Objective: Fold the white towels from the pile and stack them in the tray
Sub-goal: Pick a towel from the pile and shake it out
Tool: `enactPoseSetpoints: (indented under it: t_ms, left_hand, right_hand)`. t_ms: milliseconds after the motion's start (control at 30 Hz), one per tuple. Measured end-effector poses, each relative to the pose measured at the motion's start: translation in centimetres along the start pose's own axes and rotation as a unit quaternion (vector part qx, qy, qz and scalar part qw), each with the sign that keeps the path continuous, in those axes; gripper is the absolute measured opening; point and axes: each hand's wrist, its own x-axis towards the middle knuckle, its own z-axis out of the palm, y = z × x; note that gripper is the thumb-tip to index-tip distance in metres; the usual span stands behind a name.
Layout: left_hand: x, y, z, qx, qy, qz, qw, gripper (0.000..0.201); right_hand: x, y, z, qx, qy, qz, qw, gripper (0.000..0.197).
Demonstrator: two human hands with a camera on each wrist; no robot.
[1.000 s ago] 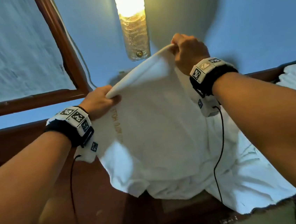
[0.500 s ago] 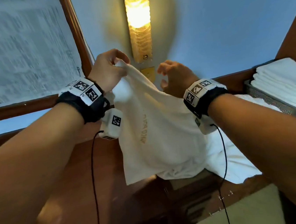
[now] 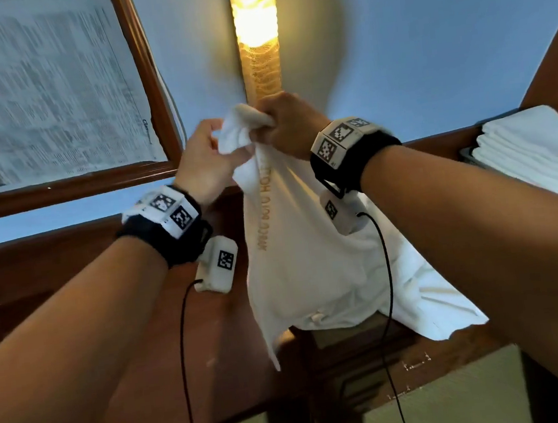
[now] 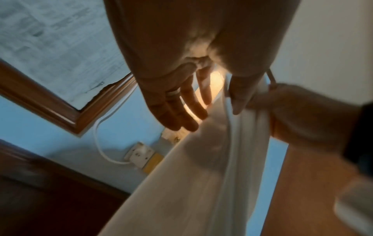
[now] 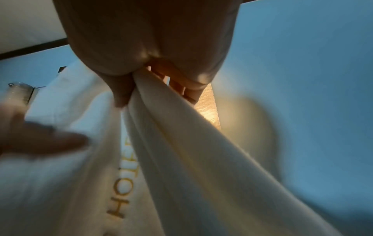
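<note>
A white towel (image 3: 308, 242) with gold lettering hangs in front of me above the wooden table (image 3: 133, 381). My right hand (image 3: 270, 122) grips its bunched top corners in a fist; the right wrist view shows the thumb and fingers (image 5: 121, 95) pinching the cloth (image 5: 181, 159). My left hand (image 3: 219, 148) is just left of it, fingers (image 4: 181, 115) straight and spread, the thumb lying against the towel's edge (image 4: 228, 127). The towel's lower end rests on the crumpled white pile (image 3: 427, 295). Folded towels (image 3: 536, 149) are stacked in the tray (image 3: 467, 153) at the right.
A lit wall lamp (image 3: 256, 34) glows straight behind the hands. A wood-framed pane covered with newspaper (image 3: 34, 92) fills the upper left. A wall socket with a white cable (image 4: 139, 153) is below the lamp. Wrist-camera cables hang down by the table's front edge.
The hands have come together at the towel's top. The right hand has taken hold of the gathered corners, the left hand's fingers have straightened, and the towel now hangs narrower.
</note>
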Motion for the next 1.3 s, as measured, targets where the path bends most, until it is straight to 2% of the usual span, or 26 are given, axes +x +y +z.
enactPoseSetpoints:
  t_ms: [67,133,233,333,400,433,533,567,600,667,700,767,833,933,1000,1067,1133,1200,1267,1300]
  left_hand:
    - [-1.0,-2.2,1.3,-0.004,-0.028,-0.059,0.998,0.025]
    - [-2.1,-4.1,2.1,0.045,-0.04,-0.111,0.992,0.01]
    - [-2.8,-4.9,2.7,0.036,-0.039,-0.159,0.986,0.022]
    - [-1.8,-3.8,2.6,-0.03,0.02,-0.158,0.987,0.026]
    - [-0.4,-3.0,2.3,-0.019,0.067,-0.119,0.99,0.032]
    - [0.3,-2.5,2.2,-0.015,0.083,-0.113,0.99,0.033]
    - [1.8,-0.9,2.2,-0.069,0.105,-0.115,0.985,0.032]
    - [2.1,-0.2,2.5,-0.092,0.109,-0.115,0.983,0.03]
    - [2.3,0.4,2.6,-0.111,0.113,-0.114,0.981,0.029]
    - [2.5,1.4,2.8,-0.155,0.129,-0.107,0.974,0.029]
    - [2.5,1.9,2.8,-0.182,0.137,-0.105,0.968,0.029]
    - [2.1,3.0,2.5,-0.208,0.147,-0.087,0.963,0.028]
    - [1.8,3.7,1.7,-0.199,0.176,-0.07,0.962,0.028]
    - [1.2,3.5,-2.5,-0.193,0.24,-0.06,0.95,0.028]
    - [0.4,3.2,-6.1,-0.182,0.266,-0.058,0.945,0.022]
    - [-0.2,2.4,-10.0,-0.178,0.281,-0.064,0.941,0.019]
    - [-0.5,1.1,-14.0,-0.17,0.31,-0.068,0.933,0.018]
    - [0.1,-1.4,-18.4,-0.162,0.34,-0.085,0.922,0.015]
    - [0.2,-4.0,-21.9,-0.165,0.36,-0.111,0.911,0.02]
    - [-1.5,-3.3,-22.6,-0.146,0.359,-0.137,0.912,0.02]
  right_hand:
    - [0.9,0.4,-0.5,-0.006,0.025,0.004,1.0,0.01]
    - [1.7,0.7,-1.2,-0.029,0.051,0.001,0.998,0.014]
    - [3.0,2.0,-2.2,-0.061,0.079,0.007,0.995,0.018]
    - [3.7,3.3,-1.1,-0.047,0.041,0.022,0.998,0.025]
    - [3.0,4.0,0.5,-0.002,0.022,0.024,0.999,0.043]
    - [2.2,4.1,1.3,0.02,0.036,0.012,0.999,0.046]
    - [-1.5,3.8,3.9,0.072,0.115,-0.077,0.988,0.021]
    - [-3.1,3.5,4.8,0.065,0.123,-0.091,0.986,0.018]
    - [-4.7,3.0,5.5,0.042,0.128,-0.095,0.986,0.024]
    - [-6.7,2.1,6.6,-0.044,0.101,-0.052,0.993,0.043]
    - [-6.9,1.7,6.9,-0.076,0.078,-0.003,0.994,0.049]
    - [-6.8,0.8,6.7,-0.079,0.044,0.086,0.992,0.052]
    - [-6.3,0.4,6.0,-0.056,0.028,0.131,0.989,0.052]
    - [-6.3,-0.2,5.5,-0.052,0.008,0.149,0.987,0.032]
    - [-6.2,0.1,4.9,-0.069,-0.034,0.166,0.983,0.02]
    - [-6.2,0.1,3.7,-0.113,-0.08,0.194,0.971,0.017]
    - [-6.3,-0.5,2.0,-0.147,-0.088,0.221,0.96,0.019]
    - [-6.3,-2.6,-0.1,-0.156,-0.048,0.231,0.959,0.019]
    - [-5.8,-5.7,-2.1,-0.166,0.036,0.215,0.962,0.018]
    - [-5.3,-7.6,-2.8,-0.168,0.081,0.199,0.962,0.019]
